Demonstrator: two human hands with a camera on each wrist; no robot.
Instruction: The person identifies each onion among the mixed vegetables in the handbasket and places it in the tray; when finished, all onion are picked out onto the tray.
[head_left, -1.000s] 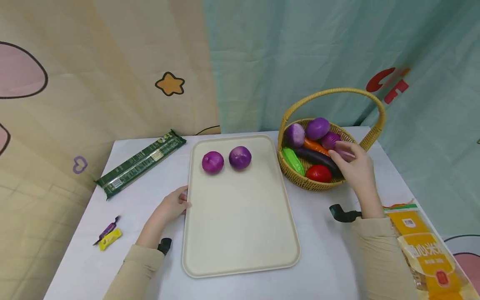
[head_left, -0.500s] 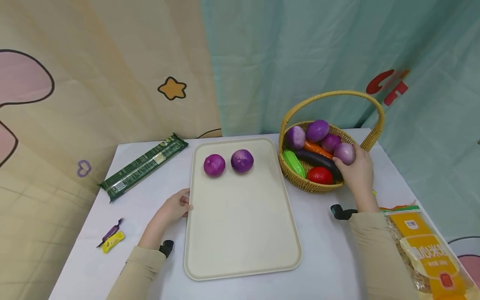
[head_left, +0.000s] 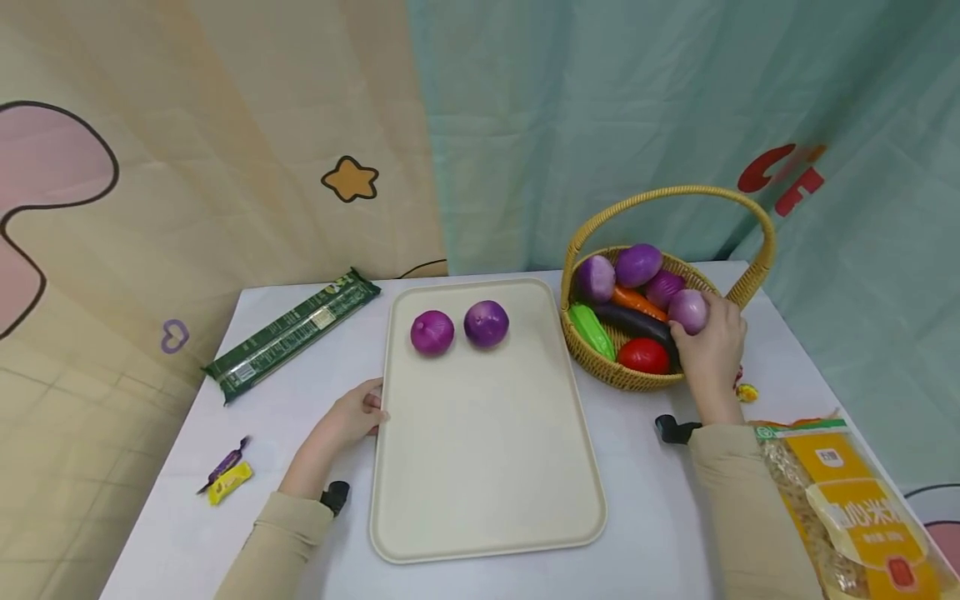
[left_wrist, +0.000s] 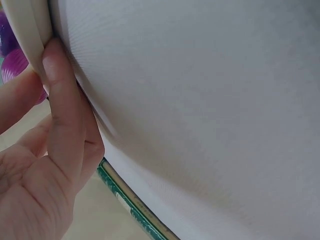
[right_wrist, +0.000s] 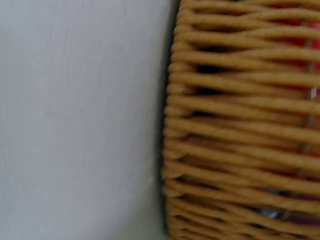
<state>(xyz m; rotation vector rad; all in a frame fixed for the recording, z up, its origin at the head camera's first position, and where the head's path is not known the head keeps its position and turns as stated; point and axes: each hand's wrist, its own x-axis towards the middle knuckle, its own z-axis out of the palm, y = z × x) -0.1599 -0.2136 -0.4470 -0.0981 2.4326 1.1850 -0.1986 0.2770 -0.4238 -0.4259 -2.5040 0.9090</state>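
My left hand (head_left: 348, 417) pinches the left rim of a cream tray (head_left: 487, 467); in the left wrist view its thumb and fingers lie on either side of the rim (left_wrist: 37, 37). Two purple onions (head_left: 432, 333) sit side by side near the tray's far end. At the right, my right hand (head_left: 716, 346) grips a pale purple onion (head_left: 688, 311) at the near right side of a wicker basket (head_left: 630, 379). Around it in the basket are an eggplant (head_left: 637, 323), a tomato (head_left: 643, 356), a carrot (head_left: 637, 300), a green vegetable (head_left: 592, 331) and more purple vegetables (head_left: 637, 265).
The basket's tall handle (head_left: 675, 192) arches over its contents. A green packet (head_left: 292, 337) lies at the back left, with two wrapped candies (head_left: 228, 483) nearer. Beside the right forearm are a yellow candy (head_left: 746, 392) and an orange-and-clear food bag (head_left: 847, 500).
My right hand has shifted slightly at the basket, and the pale onion, mostly behind its fingers a second ago, now shows plainly in its grip. The left hand stays on the tray rim.
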